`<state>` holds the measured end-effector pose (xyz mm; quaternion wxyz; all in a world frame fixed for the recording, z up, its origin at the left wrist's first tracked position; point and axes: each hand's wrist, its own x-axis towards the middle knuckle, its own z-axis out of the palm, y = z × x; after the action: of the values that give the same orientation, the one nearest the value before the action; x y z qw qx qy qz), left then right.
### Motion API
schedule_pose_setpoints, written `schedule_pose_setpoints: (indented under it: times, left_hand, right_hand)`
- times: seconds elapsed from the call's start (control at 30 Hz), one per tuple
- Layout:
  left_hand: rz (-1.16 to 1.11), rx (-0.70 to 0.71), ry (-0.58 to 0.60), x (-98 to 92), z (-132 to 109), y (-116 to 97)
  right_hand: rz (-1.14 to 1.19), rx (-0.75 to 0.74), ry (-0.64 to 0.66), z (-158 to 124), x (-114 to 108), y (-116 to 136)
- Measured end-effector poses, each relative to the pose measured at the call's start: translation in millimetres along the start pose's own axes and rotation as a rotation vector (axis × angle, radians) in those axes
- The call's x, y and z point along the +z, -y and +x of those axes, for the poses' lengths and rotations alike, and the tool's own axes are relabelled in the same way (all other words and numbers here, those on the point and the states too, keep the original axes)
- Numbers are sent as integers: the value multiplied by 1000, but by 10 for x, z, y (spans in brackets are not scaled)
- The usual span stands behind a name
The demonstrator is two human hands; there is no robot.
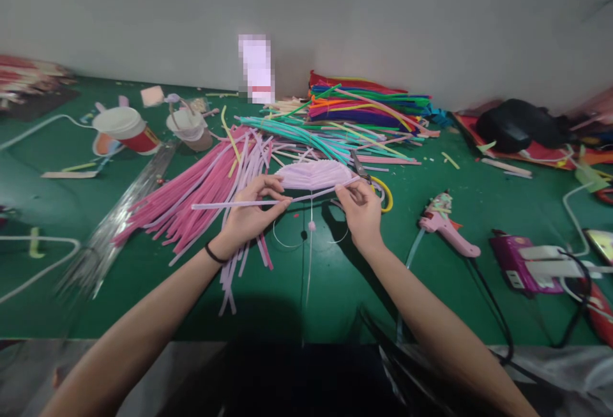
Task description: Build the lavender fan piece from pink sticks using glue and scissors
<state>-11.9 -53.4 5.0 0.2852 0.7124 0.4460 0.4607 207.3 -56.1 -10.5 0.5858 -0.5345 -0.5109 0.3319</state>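
Observation:
A long lilac pipe cleaner (215, 205) runs sideways between my two hands. My left hand (253, 209) pinches it near the middle, its free end sticking out to the left. Near its right end, my right hand (358, 207) grips it between thumb and fingers. Just beyond the fingertips is a lilac fan-shaped piece (313, 175) made of rows of pipe cleaner. A thin wire stem (310, 264) hangs below it, with a small pink bead-like lump (311, 226) on it. Fine curved wires spread to either side of the stem.
Pink pipe cleaners (186, 193) lie in a pile at left, near metal wires (129, 212) and a lidded cup (125, 128). Scissors (387, 195) with yellow handles lie beyond my right hand. A pink glue gun (450, 232) and purple power strip (522, 264) are at right; coloured bundles (368, 107) lie behind.

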Motion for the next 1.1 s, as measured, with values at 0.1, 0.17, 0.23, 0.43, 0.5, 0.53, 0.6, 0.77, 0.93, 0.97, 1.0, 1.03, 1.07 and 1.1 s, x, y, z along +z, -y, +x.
schedule_pose_setpoints:
  times: [0.1,0.17,0.23,0.43,0.5,0.53,0.6,0.77,0.93,0.97,1.0,1.03,1.07,1.1]
  left_hand:
    - [-37,-16,-62,-2,1,13]
    - [-103,-43,-125,15,2,12]
    - [-229,-111,-185,45,2,-10]
    - [-768,-482,20,85,0,-172]
    - [-801,-511,9,63,4,-192]
    - [-796,-511,-15,48,7,-187]
    - [-775,-500,-57,17,13,-152]
    - [-701,-458,-82,-37,22,-42]
    - [-608,-422,-118,-53,24,-30]
    - [-597,-423,-124,-61,28,-33]
    - [-587,-430,-129,-72,34,-36]
    - [-578,-438,-133,-86,41,-37]
    - [-567,-447,-134,-100,48,-38]
    - [-556,-456,-131,-114,56,-37]
  right_hand:
    - [232,65,43,-4,28,18]
    - [311,90,38,-14,42,52]
    - [363,112,26,-32,54,90]
    - [391,115,106,-70,68,167]
    - [317,60,116,-46,30,172]
    - [260,17,114,-26,0,168]
    - [131,-78,105,20,-67,153]
    - [-93,-158,116,81,-181,124]
    - [-372,-430,194,76,-256,183]
    - [-471,-521,215,77,-274,191]
    - [-579,-607,234,78,-289,195]
    - [-684,-679,250,79,-298,193]
    - [-777,-732,264,78,-301,186]
    - [-850,-767,276,76,-298,176]
